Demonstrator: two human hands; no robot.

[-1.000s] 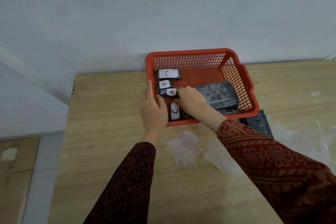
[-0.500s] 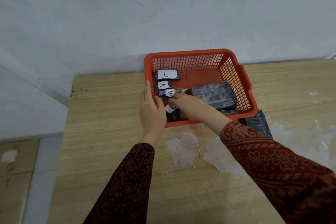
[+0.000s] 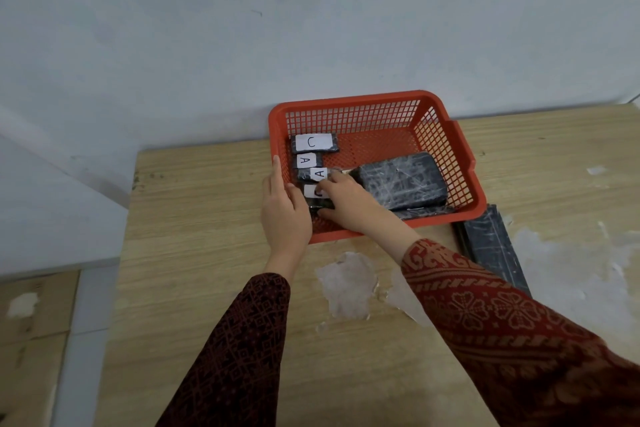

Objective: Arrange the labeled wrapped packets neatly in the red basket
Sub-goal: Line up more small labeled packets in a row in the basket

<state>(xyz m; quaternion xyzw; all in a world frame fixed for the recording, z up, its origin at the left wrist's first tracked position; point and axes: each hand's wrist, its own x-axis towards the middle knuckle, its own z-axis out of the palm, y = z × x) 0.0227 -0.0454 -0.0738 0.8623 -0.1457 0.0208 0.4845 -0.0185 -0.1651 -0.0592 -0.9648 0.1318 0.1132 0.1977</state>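
Note:
A red mesh basket (image 3: pixel 446 149) stands on the wooden table against the wall. Along its left side lie small dark wrapped packets in a column: one labeled C (image 3: pixel 313 143) at the back, then two labeled A (image 3: pixel 306 160) (image 3: pixel 317 174). My right hand (image 3: pixel 349 199) grips a fourth packet (image 3: pixel 311 191) with a partly hidden label at the front left. My left hand (image 3: pixel 282 215) holds the basket's left front rim, thumb inside. A large dark packet (image 3: pixel 401 180) lies tilted on the right side of the basket, over another one.
A flat dark wrapped packet (image 3: pixel 488 246) lies on the table just outside the basket's front right corner. The tabletop (image 3: pixel 194 236) has patches of peeled white surface near my arms. The table's left edge drops to the floor.
My right hand has turned the front packet from lengthwise to crosswise and pushed it up under the second A packet. My left hand has stayed on the rim.

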